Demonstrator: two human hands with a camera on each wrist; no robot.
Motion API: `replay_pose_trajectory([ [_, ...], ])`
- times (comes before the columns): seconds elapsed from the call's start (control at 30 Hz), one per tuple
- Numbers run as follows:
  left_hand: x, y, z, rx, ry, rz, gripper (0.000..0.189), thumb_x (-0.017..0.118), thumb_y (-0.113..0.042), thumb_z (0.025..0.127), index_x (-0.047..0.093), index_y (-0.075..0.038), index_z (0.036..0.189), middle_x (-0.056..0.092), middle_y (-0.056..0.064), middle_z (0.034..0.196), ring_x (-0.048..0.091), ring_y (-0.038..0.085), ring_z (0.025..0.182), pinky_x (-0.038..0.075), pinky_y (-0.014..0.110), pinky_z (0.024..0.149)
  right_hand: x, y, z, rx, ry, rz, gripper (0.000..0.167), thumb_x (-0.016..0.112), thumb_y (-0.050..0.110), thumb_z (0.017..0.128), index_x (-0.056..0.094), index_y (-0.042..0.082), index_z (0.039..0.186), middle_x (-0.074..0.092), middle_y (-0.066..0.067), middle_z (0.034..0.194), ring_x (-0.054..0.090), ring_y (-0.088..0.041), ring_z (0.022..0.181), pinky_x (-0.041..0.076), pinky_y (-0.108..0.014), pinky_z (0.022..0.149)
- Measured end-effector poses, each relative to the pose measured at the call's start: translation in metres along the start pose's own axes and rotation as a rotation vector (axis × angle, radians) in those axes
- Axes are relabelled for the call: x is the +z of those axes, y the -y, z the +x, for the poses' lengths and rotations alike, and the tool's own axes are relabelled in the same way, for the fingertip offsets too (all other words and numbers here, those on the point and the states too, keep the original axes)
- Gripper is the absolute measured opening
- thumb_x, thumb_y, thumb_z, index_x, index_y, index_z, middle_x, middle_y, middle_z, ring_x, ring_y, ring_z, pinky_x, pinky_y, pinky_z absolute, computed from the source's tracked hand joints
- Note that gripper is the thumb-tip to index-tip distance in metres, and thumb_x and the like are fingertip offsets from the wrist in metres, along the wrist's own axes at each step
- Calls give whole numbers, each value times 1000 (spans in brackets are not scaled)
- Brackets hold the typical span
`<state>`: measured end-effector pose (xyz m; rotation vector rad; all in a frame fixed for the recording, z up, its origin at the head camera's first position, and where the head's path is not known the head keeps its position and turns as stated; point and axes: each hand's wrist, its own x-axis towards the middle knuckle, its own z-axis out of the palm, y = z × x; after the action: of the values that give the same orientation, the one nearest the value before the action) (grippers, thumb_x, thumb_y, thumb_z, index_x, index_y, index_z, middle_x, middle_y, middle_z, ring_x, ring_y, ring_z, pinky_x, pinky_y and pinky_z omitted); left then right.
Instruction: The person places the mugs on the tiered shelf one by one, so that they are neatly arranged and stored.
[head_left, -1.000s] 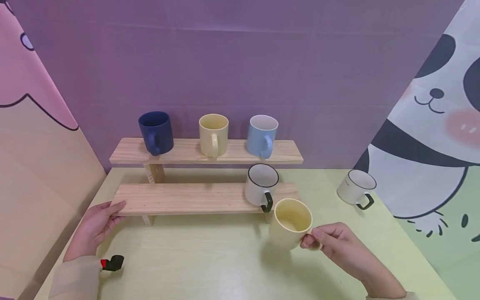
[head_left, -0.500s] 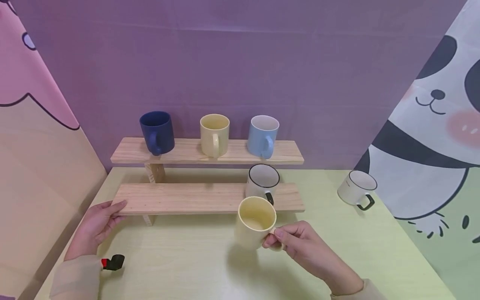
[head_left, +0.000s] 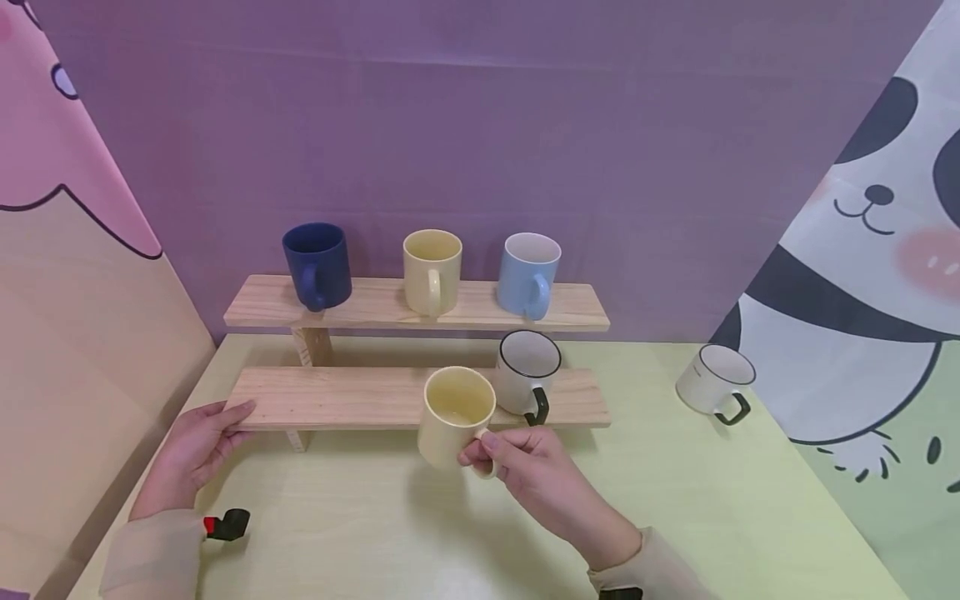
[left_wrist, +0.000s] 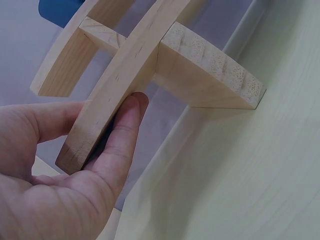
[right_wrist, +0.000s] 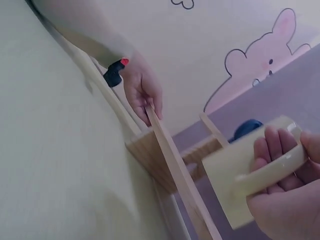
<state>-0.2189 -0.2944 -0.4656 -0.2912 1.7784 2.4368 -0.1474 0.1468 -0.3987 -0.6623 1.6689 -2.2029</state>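
My right hand (head_left: 536, 475) grips a pale yellow mug (head_left: 453, 417) by its handle, fingers curled through it in the right wrist view. The mug is upright, held in the air by the front edge of the lower wooden shelf (head_left: 322, 398). At that shelf's left end, my left hand (head_left: 198, 446) holds the board, thumb on top and fingers beneath, as the left wrist view shows. A white mug with a black rim (head_left: 525, 379) stands on the lower shelf, just right of the held mug.
Along the upper shelf (head_left: 375, 304) stand a dark blue mug (head_left: 318, 267), another yellow mug (head_left: 422, 271) and a light blue mug (head_left: 525, 275). Another white mug with a black handle (head_left: 708, 383) sits on the table (head_left: 637, 467) at right. A purple backdrop rises behind.
My right hand has carried the yellow mug leftward, past the front of the white mug, and a little up toward the lower shelf. The left hand has stayed on the board's end.
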Motion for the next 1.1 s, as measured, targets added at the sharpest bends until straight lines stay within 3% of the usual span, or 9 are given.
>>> replay_pose_trajectory([
  [0.27,-1,0,0,4,1,-17,59,66,-6,100,28,18,139,67,4,96,71,13,89,57,29,87,26,-17,35,5,-204,-33,24,60,11,105,75,-7,102,72,-9,97,63,-21,97,47,-31,94],
  [0.43,-2,0,1,7,4,-31,57,66,-4,100,30,18,137,68,5,96,71,13,89,57,29,87,42,-28,59,-14,-357,-74,29,63,10,103,69,-16,92,73,-14,97,66,-23,101,47,-37,100],
  [0.63,-2,1,2,16,14,-18,66,66,-5,100,22,22,142,67,5,96,70,13,90,57,29,87,49,-42,81,-42,-513,-140,27,65,13,102,73,-12,101,73,-18,99,68,-24,103,50,-37,98],
  [0.87,-1,2,2,9,9,-2,70,66,-8,101,20,22,145,68,4,96,70,12,90,57,29,88,49,-52,92,-41,-584,-154,25,67,14,101,75,-9,97,74,-15,97,68,-22,101,48,-35,98],
  [1.1,-2,2,3,11,4,-1,75,66,-7,101,14,22,147,68,3,96,69,11,90,56,29,89,47,-51,90,-16,-584,-225,26,69,21,100,77,-4,101,75,-12,98,66,-20,102,48,-37,96],
])
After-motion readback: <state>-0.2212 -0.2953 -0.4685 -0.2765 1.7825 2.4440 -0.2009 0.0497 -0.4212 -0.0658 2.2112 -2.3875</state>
